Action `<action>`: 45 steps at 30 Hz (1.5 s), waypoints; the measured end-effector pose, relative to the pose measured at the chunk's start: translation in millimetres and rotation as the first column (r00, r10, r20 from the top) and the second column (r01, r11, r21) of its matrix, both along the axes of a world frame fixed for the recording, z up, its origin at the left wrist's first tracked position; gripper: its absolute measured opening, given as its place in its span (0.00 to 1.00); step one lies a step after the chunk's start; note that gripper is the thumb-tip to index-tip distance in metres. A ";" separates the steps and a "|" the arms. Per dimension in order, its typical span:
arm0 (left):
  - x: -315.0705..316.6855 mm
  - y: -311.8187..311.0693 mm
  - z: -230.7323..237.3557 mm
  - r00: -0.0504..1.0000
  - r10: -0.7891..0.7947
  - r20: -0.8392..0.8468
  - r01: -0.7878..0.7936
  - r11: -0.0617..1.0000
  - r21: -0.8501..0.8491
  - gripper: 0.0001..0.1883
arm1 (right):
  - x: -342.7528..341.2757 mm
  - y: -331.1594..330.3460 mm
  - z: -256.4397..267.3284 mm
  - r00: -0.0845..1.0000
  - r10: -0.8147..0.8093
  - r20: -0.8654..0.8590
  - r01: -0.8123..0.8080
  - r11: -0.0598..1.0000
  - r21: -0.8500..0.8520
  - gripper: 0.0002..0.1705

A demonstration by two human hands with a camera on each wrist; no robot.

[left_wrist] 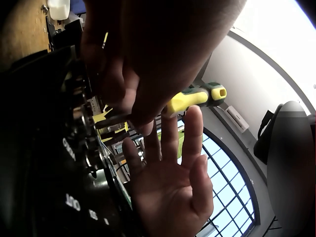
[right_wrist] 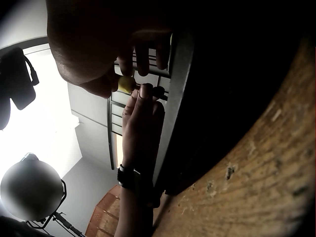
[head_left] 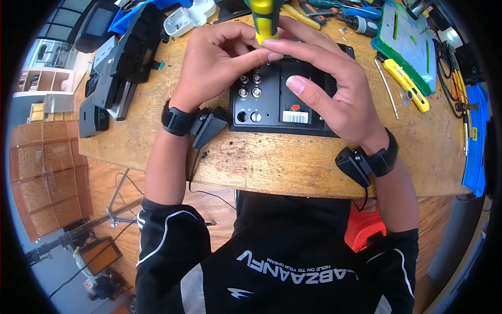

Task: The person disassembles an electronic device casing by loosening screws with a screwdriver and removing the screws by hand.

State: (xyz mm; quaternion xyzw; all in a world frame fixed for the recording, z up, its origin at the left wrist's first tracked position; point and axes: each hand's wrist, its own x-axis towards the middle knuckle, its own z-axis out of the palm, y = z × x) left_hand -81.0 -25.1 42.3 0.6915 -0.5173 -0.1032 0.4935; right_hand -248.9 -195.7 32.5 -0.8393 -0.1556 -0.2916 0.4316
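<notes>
A screwdriver with a yellow and dark green handle [head_left: 263, 21] stands upright over a black device [head_left: 269, 112] with round metal connectors. My left hand [head_left: 212, 65] pinches its shaft low down between thumb and fingers; the right wrist view shows this left hand [right_wrist: 143, 128] beside the yellow handle [right_wrist: 126, 83]. The fingers of my right hand [head_left: 337, 83] lie nearly straight against the handle's lower end, thumb held apart. Seen from the left wrist, the right hand [left_wrist: 170, 192] has its palm turned to the camera, fingertips by the handle [left_wrist: 190, 100]. The screwdriver's tip is hidden.
On the wooden table [head_left: 261, 162], a yellow cutter [head_left: 405, 83] and a thin metal rod [head_left: 386, 86] lie to the right, near a green-edged board [head_left: 405, 42]. Black devices [head_left: 128, 52] are stacked at left. A white case [head_left: 188, 18] and several tools lie behind.
</notes>
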 end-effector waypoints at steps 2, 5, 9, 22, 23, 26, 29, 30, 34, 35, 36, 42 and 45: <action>0.4 -0.1 0.3 1.000 0.008 0.020 -0.009 0.999 0.038 0.11 | 0.3 0.2 0.5 1.000 0.014 -0.004 -0.014 1.000 0.010 0.26; -0.5 3.3 6.7 0.998 -0.038 0.045 0.034 0.996 0.084 0.11 | -0.6 0.9 -0.1 1.000 -0.019 -0.018 0.019 1.000 0.008 0.27; -0.5 2.8 6.8 0.983 -0.071 -0.171 0.080 0.996 0.043 0.10 | 0.2 2.1 2.0 0.999 -0.008 -0.035 0.009 1.000 0.021 0.27; 5.3 6.8 -1.3 0.987 -0.093 -0.130 0.093 0.996 -0.006 0.09 | 0.6 3.6 9.2 0.999 0.012 -0.038 -0.013 1.000 -0.022 0.26; 5.1 5.8 -0.7 0.988 -0.095 -0.123 0.097 0.995 0.005 0.09 | -0.4 3.5 8.7 0.999 0.012 -0.038 -0.013 1.000 -0.021 0.26; 1.6 4.5 3.2 0.998 -0.056 0.031 0.054 0.997 0.064 0.09 | -2.4 1.6 4.5 0.998 -0.029 -0.061 0.026 0.998 -0.057 0.25; 0.3 4.1 6.3 0.987 -0.060 0.152 0.049 0.996 0.075 0.09 | 0.1 0.2 -1.2 1.000 -0.017 0.002 0.017 0.999 -0.027 0.26; 0.8 4.1 7.0 0.986 -0.060 0.152 0.049 0.996 0.075 0.09 | -0.1 0.1 -1.4 1.000 -0.025 -0.008 0.024 1.000 -0.020 0.26; 2.4 2.1 3.2 0.998 -0.069 -0.010 0.070 0.997 0.023 0.11 | 1.2 -1.8 -2.2 1.000 0.002 -0.018 -0.003 1.000 -0.016 0.26; 2.7 1.3 1.3 0.997 -0.074 0.004 0.074 0.997 -0.023 0.11 | 1.6 -1.9 -2.3 1.000 0.003 -0.018 -0.003 1.000 -0.016 0.26; 3.9 1.6 0.4 0.997 -0.073 0.004 0.073 0.997 -0.022 0.11 | 1.8 -1.7 -2.6 1.000 0.005 -0.010 -0.005 1.000 -0.022 0.26; -0.1 0.4 4.0 0.998 -0.050 0.036 0.052 0.998 -0.035 0.12 | -2.4 4.6 5.7 0.998 -0.039 -0.048 0.039 0.999 -0.006 0.26; 2.0 4.6 6.0 0.999 -0.044 0.025 0.041 0.994 0.098 0.10 | -1.6 4.4 4.2 0.999 -0.031 -0.044 0.032 0.999 0.024 0.27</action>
